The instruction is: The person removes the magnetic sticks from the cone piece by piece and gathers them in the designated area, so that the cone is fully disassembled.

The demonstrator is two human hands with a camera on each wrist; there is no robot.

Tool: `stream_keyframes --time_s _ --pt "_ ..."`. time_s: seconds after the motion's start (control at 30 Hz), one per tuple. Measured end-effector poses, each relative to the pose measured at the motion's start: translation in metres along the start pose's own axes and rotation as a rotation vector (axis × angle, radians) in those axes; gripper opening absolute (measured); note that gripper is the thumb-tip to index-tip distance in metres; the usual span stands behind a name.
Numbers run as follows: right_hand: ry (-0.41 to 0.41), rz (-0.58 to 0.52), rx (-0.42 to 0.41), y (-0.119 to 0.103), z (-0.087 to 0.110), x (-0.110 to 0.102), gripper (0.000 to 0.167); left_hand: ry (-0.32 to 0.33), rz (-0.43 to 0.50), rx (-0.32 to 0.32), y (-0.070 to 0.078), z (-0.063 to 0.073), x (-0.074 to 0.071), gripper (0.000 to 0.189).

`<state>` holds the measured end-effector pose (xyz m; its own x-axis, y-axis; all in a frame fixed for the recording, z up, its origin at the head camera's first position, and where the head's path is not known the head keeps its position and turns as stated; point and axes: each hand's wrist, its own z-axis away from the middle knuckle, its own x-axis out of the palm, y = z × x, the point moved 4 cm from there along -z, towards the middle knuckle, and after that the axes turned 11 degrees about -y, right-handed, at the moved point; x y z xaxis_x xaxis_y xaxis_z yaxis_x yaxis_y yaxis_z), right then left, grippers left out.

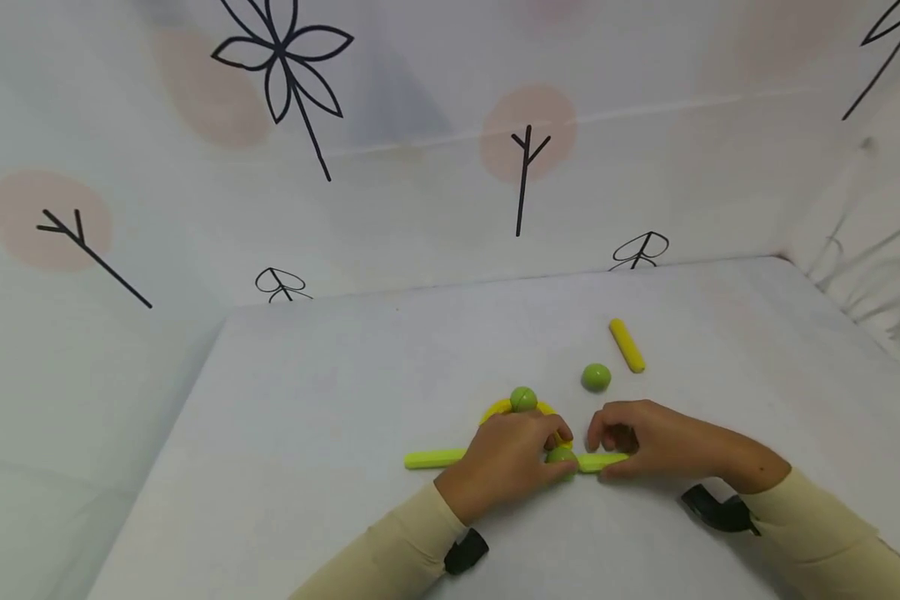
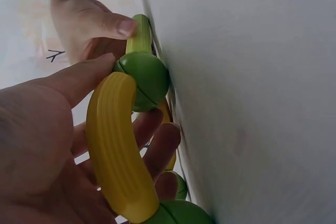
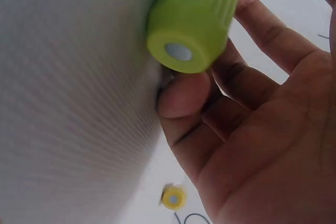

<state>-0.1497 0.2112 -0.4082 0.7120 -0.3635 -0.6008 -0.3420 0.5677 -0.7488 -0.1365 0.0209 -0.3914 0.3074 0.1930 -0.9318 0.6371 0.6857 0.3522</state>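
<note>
My left hand (image 1: 504,460) pinches a green ball (image 1: 562,458) between thumb and fingers, low on the white table. Under its palm, in the left wrist view, a ribbed yellow curved bar (image 2: 118,150) runs from that ball to another green ball (image 2: 181,212). On the right, my right hand (image 1: 656,437) grips a lime-green stick (image 1: 598,462), whose inner end meets the pinched ball. Its near end shows a round grey disc in the right wrist view. A second lime stick (image 1: 433,459) sticks out to the left from beneath my left hand.
Behind the left hand, a yellow arc (image 1: 495,410) carries a green ball (image 1: 523,398) at its top. A loose green ball (image 1: 596,377) and a straight yellow stick (image 1: 627,345) lie farther back on the right. Patterned white cloth (image 1: 420,217) rises along the table's back edge.
</note>
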Motion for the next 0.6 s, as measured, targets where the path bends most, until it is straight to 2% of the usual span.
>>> stream_keyframes --time_s 0.33,0.6 --pt "-0.017 0.027 0.002 0.0006 -0.0025 0.0025 0.024 0.017 -0.005 0.019 0.0001 0.0005 -0.0005 0.023" --pt "-0.04 -0.012 -0.021 0.0019 -0.0001 0.0012 0.018 -0.002 0.042 0.02 -0.0003 -0.0011 0.0007 0.024"
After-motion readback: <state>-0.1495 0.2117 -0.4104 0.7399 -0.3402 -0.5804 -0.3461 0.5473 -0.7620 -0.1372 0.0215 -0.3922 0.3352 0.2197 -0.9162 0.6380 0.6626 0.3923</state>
